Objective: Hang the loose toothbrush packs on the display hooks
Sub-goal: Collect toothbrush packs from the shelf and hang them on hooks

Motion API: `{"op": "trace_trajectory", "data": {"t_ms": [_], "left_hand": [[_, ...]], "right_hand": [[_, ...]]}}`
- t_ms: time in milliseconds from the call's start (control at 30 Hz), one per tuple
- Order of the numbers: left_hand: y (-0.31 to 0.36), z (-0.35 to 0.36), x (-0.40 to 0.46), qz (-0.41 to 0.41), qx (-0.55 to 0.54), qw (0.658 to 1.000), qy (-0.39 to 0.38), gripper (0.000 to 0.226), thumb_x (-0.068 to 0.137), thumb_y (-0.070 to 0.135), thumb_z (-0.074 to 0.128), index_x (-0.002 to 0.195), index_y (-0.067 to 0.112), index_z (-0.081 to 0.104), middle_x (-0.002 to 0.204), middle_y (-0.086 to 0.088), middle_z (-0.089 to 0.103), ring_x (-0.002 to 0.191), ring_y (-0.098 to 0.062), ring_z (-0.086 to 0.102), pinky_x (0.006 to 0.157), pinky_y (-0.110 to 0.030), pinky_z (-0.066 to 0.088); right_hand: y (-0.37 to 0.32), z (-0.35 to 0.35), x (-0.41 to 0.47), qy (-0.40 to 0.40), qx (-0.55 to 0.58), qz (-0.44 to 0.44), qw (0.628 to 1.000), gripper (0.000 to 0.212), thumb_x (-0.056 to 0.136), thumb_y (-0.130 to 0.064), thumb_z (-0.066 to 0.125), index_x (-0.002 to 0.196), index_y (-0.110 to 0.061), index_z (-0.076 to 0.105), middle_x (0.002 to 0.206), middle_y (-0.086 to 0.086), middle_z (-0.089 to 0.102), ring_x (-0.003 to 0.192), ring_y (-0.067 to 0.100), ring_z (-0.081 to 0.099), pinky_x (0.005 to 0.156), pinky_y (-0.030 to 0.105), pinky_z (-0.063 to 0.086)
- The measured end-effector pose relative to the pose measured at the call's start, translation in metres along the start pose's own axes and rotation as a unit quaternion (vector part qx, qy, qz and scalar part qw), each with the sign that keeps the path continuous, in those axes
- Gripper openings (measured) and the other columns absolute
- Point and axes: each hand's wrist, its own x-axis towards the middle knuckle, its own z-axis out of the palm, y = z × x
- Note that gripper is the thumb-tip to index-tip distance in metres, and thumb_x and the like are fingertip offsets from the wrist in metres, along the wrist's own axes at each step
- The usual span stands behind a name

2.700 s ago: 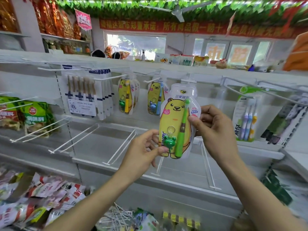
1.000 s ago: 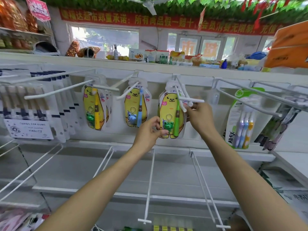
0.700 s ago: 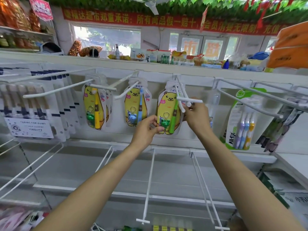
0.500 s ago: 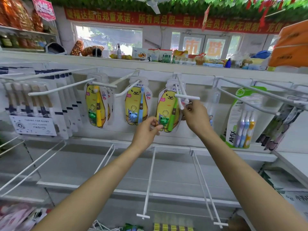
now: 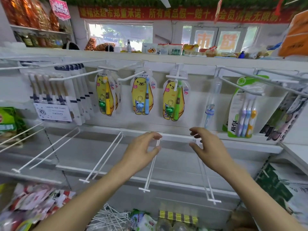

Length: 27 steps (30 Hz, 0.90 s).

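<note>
A yellow bear pack with a green toothbrush (image 5: 175, 99) hangs on a white hook (image 5: 177, 77) in the top row. Left of it hang a matching pack with a blue brush (image 5: 142, 95) and one with a yellow brush (image 5: 105, 95). My left hand (image 5: 141, 150) and my right hand (image 5: 208, 147) are below the packs, in front of the lower hook row, both empty with fingers apart. Neither hand touches a pack.
Long bare hooks (image 5: 150, 165) stick out toward me from the lower rail. A three-brush pack (image 5: 241, 110) and a single clear-packed brush (image 5: 210, 104) hang to the right, dark-handled brush packs (image 5: 51, 97) to the left. Loose wire hooks (image 5: 110, 219) and packets lie below.
Both hands have let go of the green-brush pack, which now hangs on its hook, and have dropped down and back toward me. The camera has tilted down a little.
</note>
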Motion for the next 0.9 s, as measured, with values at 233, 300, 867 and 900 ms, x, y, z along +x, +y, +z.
{"op": "trace_trajectory", "data": {"t_ms": [233, 300, 867, 900], "left_hand": [[0.032, -0.020, -0.041, 0.080, 0.189, 0.978, 0.026, 0.052, 0.094, 0.048, 0.054, 0.143, 0.037, 0.044, 0.144, 0.015, 0.046, 0.134, -0.008, 0.043, 0.109, -0.034, 0.040], [0.044, -0.023, -0.051, 0.095, 0.214, 0.972, 0.036, 0.055, 0.092, 0.048, 0.055, 0.144, 0.035, 0.044, 0.146, 0.012, 0.046, 0.137, -0.010, 0.041, 0.109, -0.034, 0.038], [0.136, 0.024, -0.111, 0.273, 0.138, 0.951, -0.053, 0.057, 0.089, 0.050, 0.057, 0.141, 0.029, 0.049, 0.148, 0.006, 0.047, 0.137, -0.020, 0.043, 0.109, -0.044, 0.040], [0.143, 0.031, -0.115, 0.277, 0.126, 0.951, -0.061, 0.056, 0.088, 0.050, 0.057, 0.140, 0.029, 0.049, 0.147, 0.006, 0.047, 0.136, -0.021, 0.044, 0.107, -0.045, 0.042]], "right_hand": [[-0.013, -0.005, -0.045, -0.014, -0.041, -0.089, 0.995, 0.045, 0.094, -0.026, 0.065, 0.137, -0.021, 0.051, 0.134, -0.004, 0.056, 0.123, 0.019, 0.053, 0.099, 0.034, 0.046], [-0.019, -0.011, -0.058, -0.011, -0.057, -0.103, 0.993, 0.047, 0.094, -0.026, 0.065, 0.138, -0.020, 0.051, 0.134, -0.001, 0.057, 0.122, 0.022, 0.052, 0.096, 0.038, 0.048], [-0.044, -0.091, -0.230, 0.045, -0.139, 0.073, 0.987, 0.050, 0.095, -0.029, 0.064, 0.141, -0.014, 0.049, 0.139, 0.005, 0.053, 0.126, 0.026, 0.048, 0.100, 0.041, 0.044], [-0.043, -0.098, -0.244, 0.051, -0.141, 0.092, 0.984, 0.051, 0.095, -0.030, 0.065, 0.141, -0.014, 0.049, 0.140, 0.004, 0.052, 0.127, 0.025, 0.048, 0.100, 0.041, 0.044]]}}
